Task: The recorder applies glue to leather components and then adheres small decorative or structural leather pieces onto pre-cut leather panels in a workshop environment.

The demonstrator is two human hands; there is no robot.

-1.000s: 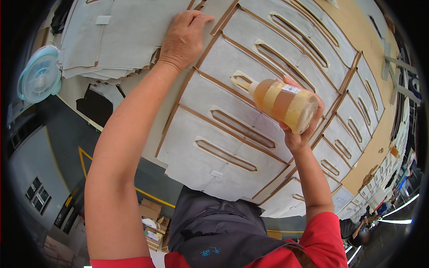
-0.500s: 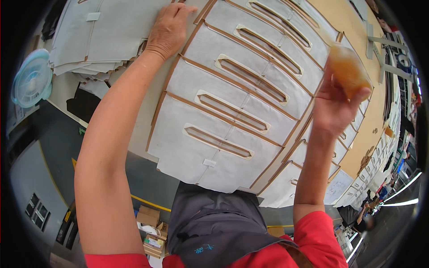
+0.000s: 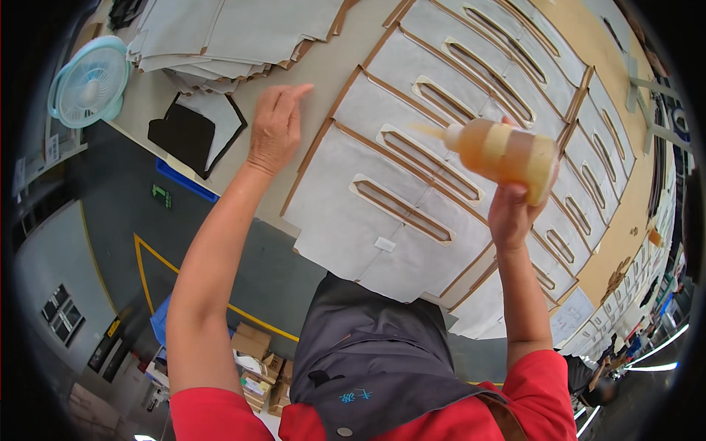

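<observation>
At the far left of the surface (image 3: 316, 73) a pale blue fan (image 3: 88, 82) sits near a stack of grey sheets (image 3: 228, 33). The left hand (image 3: 273, 126) hovers flat over bare board, fingers together and empty. Further right, the right hand (image 3: 515, 213) has its fingers clamped on an amber squeeze bottle (image 3: 500, 151), nozzle aimed at the slotted grey panels (image 3: 390, 198). Probably best squeezed gently, with the tip kept along the slot edges.

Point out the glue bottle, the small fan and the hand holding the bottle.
glue bottle (image 3: 507, 153), head view, on its amber body.
small fan (image 3: 88, 82), head view, on the middle of its grille.
right hand (image 3: 515, 213), head view, on the back of the hand.
</observation>
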